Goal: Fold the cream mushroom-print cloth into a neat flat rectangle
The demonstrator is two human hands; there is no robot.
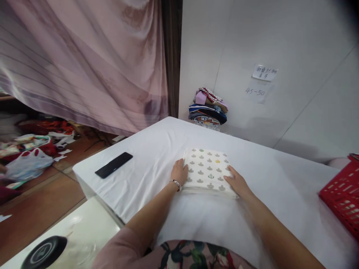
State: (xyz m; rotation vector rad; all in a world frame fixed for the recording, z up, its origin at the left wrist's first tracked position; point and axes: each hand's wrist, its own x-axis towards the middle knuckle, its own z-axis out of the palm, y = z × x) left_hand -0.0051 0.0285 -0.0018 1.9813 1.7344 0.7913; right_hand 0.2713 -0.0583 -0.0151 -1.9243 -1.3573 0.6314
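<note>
A folded white cloth [207, 170] with rows of grey shapes and a few green and yellow ones lies flat on the white-covered table [148, 168]. My left hand [179, 172], with a bracelet at the wrist, rests against the cloth's left edge. Against the right edge lies my right hand [238, 182], its fingers apart and the tips on the cloth. Both hands press the sides of the cloth without closing round it. The undersides of the hands are hidden.
A black phone [114, 164] lies on the table's left part. At the right edge stands a red basket [343, 192]. Folded fabrics [209, 108] are stacked beyond the far edge by the wall. A round black object [45, 252] sits on a lower white surface at the bottom left.
</note>
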